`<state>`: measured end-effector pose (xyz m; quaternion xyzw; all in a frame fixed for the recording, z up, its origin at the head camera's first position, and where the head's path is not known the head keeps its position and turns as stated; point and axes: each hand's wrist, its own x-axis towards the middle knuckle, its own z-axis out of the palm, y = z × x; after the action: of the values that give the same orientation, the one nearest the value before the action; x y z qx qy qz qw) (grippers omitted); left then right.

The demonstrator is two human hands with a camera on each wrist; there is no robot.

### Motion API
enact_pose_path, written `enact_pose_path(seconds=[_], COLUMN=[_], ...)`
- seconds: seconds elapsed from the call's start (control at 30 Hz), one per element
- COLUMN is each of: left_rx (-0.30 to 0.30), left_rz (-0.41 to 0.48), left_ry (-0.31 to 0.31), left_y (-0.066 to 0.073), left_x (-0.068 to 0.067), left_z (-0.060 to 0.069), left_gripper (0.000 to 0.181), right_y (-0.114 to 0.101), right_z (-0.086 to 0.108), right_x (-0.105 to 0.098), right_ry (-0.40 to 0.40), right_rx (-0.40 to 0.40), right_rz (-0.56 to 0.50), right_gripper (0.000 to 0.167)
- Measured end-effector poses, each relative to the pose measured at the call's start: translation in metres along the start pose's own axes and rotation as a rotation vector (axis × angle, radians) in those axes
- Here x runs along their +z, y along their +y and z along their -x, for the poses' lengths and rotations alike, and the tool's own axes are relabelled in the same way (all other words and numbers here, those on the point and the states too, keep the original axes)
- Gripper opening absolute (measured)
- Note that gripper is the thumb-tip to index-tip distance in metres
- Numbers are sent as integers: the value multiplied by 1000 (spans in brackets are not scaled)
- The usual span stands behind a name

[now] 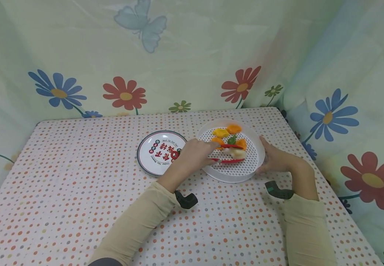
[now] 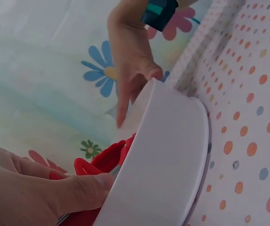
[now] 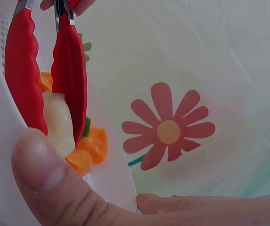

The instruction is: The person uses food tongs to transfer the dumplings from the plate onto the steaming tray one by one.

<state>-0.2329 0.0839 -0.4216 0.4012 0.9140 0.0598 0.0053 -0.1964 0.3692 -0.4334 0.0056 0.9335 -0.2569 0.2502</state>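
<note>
My left hand (image 1: 195,153) holds a pair of red-tipped tongs (image 1: 233,161), reaching over the near left rim of a round white sieve-like basket (image 1: 228,178). Between the tong tips sits a pale, whitish oblong piece (image 3: 57,120); whether both tips press on it I cannot tell. Around it in the basket lie a yellow pepper-like piece (image 1: 220,133), several orange ones (image 1: 234,129) and a small green one (image 1: 232,140). My right hand (image 1: 275,159) grips the basket's right side, its thumb (image 3: 41,160) near the wall in the right wrist view.
Left of the basket stands a white plate (image 1: 147,149) with a dark rim and red lettering. A small red thing with green (image 1: 175,154) shows on it, partly behind my left hand. A dotted cloth (image 1: 79,184) covers the table; flowered curtains (image 1: 185,66) hang behind and at the sides.
</note>
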Motion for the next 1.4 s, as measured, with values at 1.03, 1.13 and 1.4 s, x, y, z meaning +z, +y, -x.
enact_pose_path(seconds=[1.03, 1.13, 1.4], left_rx=[-42, -42, -64], left_rz=[33, 35, 38], left_ry=[53, 82, 111], left_y=[0, -5, -26], left_x=[-2, -6, -23], left_z=[-1, 4, 19], left_gripper=[78, 80, 90], right_y=[1, 1, 5], right_z=[0, -1, -4], right_x=[0, 0, 1], right_ry=[5, 6, 13], right_rx=[-8, -17, -20], right_rz=[-19, -11, 3], right_gripper=[141, 142, 145])
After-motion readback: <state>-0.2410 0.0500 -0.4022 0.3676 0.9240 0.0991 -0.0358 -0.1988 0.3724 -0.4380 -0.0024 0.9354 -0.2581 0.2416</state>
